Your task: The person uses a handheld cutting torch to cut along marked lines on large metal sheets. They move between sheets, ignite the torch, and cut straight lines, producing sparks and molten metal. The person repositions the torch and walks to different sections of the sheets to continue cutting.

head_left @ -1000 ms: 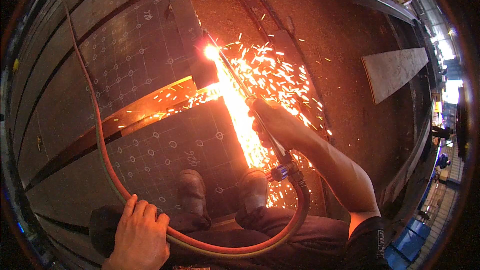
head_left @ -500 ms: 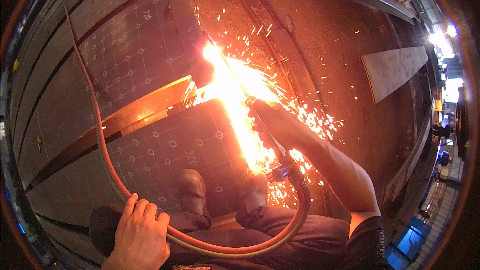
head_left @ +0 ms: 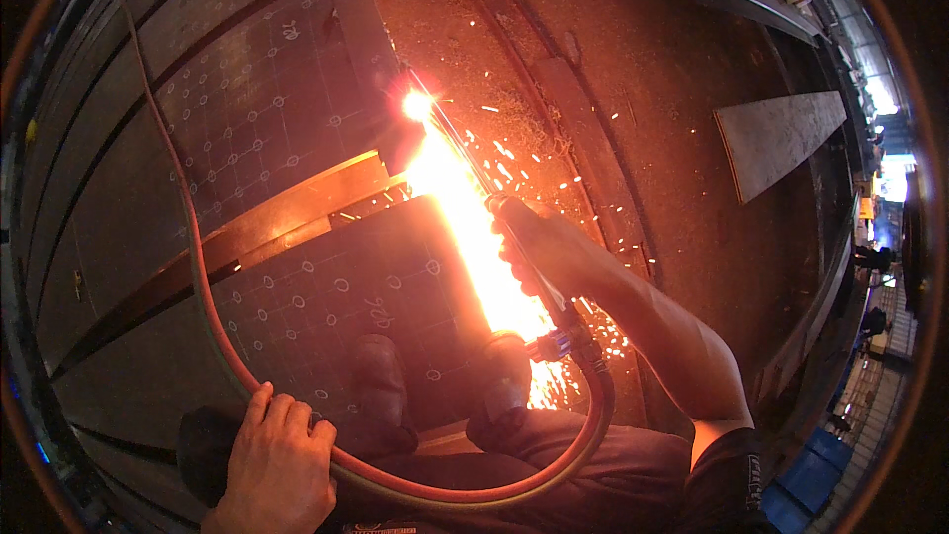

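Viewing from the head camera, I read the step as a torch cut. I advise holding the tip steady, advancing evenly and leaving slack in the hose (head_left: 425, 487). My right hand (head_left: 534, 242) is wrapped closed around the torch (head_left: 560, 311), its tip at the right edge of the upper marked plate (head_left: 262, 133). My left hand (head_left: 282, 463) lies over the hose; I cannot tell how tightly. The torch is slim and straight, with a metallic valve body.

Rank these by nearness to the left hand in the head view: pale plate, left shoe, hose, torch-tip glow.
1. Hose: passes under the left hand.
2. Left shoe: ahead, slightly right.
3. Torch-tip glow: farther ahead, rightward.
4. Pale plate: far right.
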